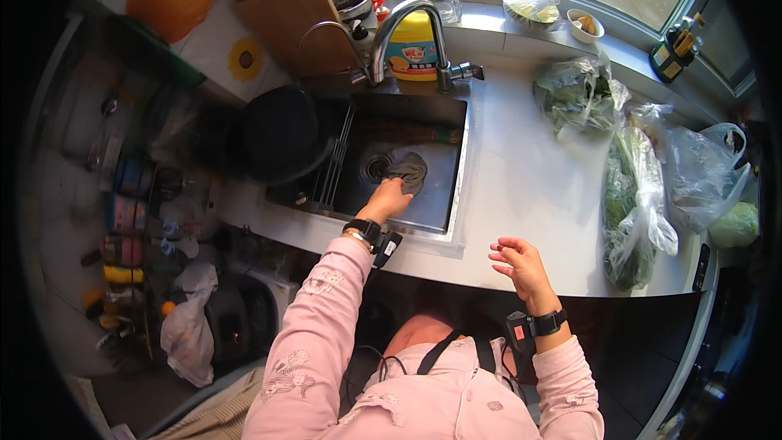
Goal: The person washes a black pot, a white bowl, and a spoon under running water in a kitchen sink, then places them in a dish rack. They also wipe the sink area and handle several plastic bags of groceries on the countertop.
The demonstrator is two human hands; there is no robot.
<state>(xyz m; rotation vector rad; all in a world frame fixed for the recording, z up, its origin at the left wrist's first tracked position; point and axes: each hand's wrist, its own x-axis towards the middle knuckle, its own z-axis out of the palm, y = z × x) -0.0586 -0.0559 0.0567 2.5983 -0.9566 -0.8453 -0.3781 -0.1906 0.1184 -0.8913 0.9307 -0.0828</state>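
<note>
My left hand [388,198] reaches down into the stainless steel sink [462,195], its fingers on a crumpled grey-brown cloth [410,172]. The cloth lies on the basin floor, just right of the drain [375,168]. At the back of the same basin rests a dark bundle of long, thin stalks [415,132], partly in shadow. Over the front edge of the white countertop [519,183], right of the sink, hovers my right hand [518,263]. Its fingers are apart and hold nothing.
A chrome faucet [438,30] arches behind the sink beside a yellow detergent jug [415,43]. A black pan-like item [281,134] covers the sink's left side, near a wire rack [339,156]. Bagged greens [629,208] and a leafy bag [577,98] occupy the right counter.
</note>
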